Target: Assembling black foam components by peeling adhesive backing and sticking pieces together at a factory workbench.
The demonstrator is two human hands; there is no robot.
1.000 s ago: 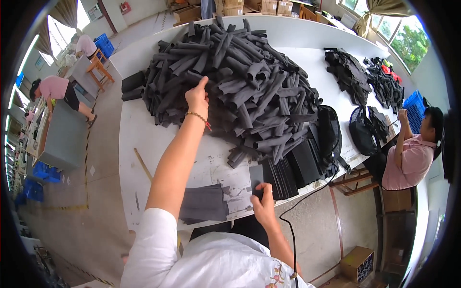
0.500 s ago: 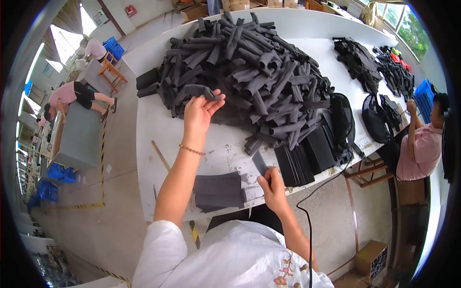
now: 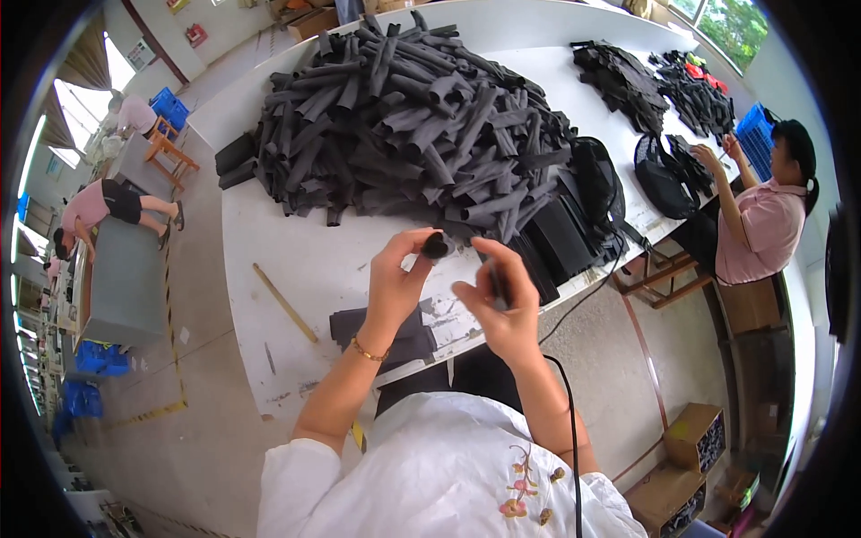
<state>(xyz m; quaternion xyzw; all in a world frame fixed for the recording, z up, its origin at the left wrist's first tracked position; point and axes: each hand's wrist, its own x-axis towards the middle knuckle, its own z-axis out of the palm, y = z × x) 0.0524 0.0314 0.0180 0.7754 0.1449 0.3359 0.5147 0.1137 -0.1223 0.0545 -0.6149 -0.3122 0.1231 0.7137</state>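
Observation:
My left hand (image 3: pixel 395 273) is closed on a short dark fabric tube (image 3: pixel 438 245), whose round open end faces up. Close beside it, my right hand (image 3: pixel 509 309) is raised with the thumb and fingers curled around a thin dark flat strip (image 3: pixel 499 285), blurred by motion. The two hands are apart, above the front of the white table (image 3: pixel 269 242). Under my left forearm lies a stack of flat grey fabric pieces (image 3: pixel 345 325), partly hidden. Beyond the hands rises a large heap of dark fabric tubes (image 3: pixel 404 117).
A wooden stick (image 3: pixel 285 303) lies left on the table. To the right are stacked black panels (image 3: pixel 569 229), a black mesh bag (image 3: pixel 596 175) and a black cable (image 3: pixel 571 403). A seated co-worker (image 3: pixel 762 215) handles dark pieces at the far right.
My left hand has come back from the heap with a fabric tube toward my right hand. My right hand has lifted with the strip. The view has shifted slightly.

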